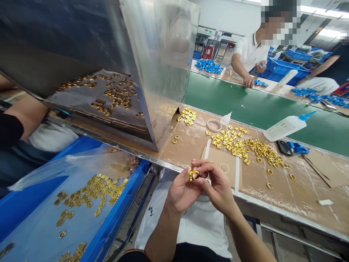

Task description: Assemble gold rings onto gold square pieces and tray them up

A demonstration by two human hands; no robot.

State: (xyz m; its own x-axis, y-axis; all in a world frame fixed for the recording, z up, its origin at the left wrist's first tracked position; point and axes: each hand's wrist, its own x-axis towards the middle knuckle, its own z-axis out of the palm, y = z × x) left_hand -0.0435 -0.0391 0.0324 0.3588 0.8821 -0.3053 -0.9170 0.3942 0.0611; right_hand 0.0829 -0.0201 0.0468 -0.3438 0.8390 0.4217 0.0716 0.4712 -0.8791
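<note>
A gold-coloured ring point(194, 175) is pinched between my two hands, just above the near edge of the workbench point(180, 156). My left hand point(181, 191) grips its left side, where a flat top piece shows. From the right, the thumb and fingers of my right hand point(216, 182) close on the band. Beyond my hands lies a heap of gold rings point(265, 151) on the bench. Beside it to the left are many square gold pieces point(227, 140). A cardboard sheet point(222, 167) with pale tape strips sits just past my fingers.
Left stands a metal hood point(163, 72) with rings inside; below it, a blue tray point(109, 225) of gold pieces. A white bottle point(286, 127) with a blue tip, tape roll point(214, 125) and black object point(284, 148) are on the bench. Across the green belt point(218, 94) a co-worker point(249, 54) handles blue pieces.
</note>
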